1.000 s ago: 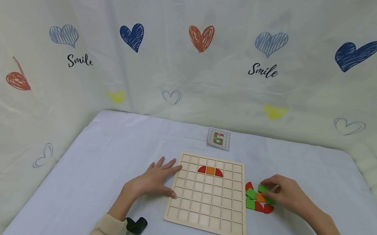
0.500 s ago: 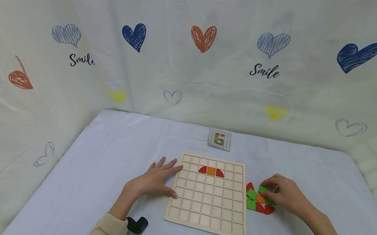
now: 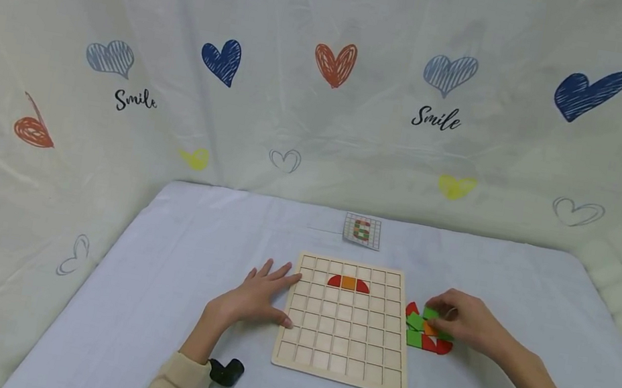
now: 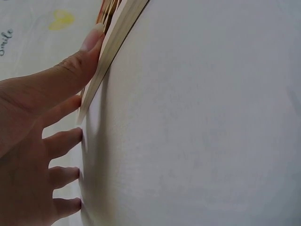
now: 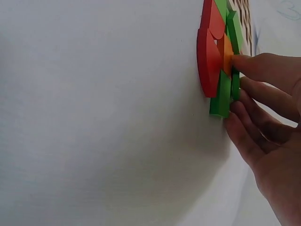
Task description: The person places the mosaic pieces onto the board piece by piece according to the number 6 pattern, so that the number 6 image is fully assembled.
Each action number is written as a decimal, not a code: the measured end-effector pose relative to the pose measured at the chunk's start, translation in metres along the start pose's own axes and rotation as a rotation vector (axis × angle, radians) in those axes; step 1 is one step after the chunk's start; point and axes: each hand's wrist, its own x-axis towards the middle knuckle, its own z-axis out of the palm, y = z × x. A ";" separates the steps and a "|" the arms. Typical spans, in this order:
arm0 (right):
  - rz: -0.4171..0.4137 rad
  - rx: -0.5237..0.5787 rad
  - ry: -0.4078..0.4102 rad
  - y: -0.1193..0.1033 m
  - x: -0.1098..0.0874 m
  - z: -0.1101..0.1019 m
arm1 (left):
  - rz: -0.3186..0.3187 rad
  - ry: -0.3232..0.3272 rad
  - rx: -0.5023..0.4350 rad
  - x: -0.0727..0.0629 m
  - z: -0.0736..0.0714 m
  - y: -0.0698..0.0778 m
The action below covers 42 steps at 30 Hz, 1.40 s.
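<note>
A wooden grid board lies flat on the white-covered table. Near its far edge, two red quarter-round tiles flank an orange square tile. My left hand rests with spread fingers at the board's left edge, thumb and forefinger on the rim. To the right of the board lies a small heap of red, green and orange tiles. There my right hand pinches a green tile between thumb and fingers, low over the heap. Around it are a red tile and another green tile.
Behind the board lies a small card with a coloured grid pattern. White cloth covers the table. A white curtain printed with hearts hangs behind it. A black camera sits at my left wrist.
My right hand has shifted very slightly at the heap, its fingers moving a little with the green tile. My left hand has stayed at the board's edge.
</note>
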 end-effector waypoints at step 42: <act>0.113 0.127 -0.016 -0.006 -0.007 -0.004 | -0.008 -0.009 0.011 0.000 0.001 0.000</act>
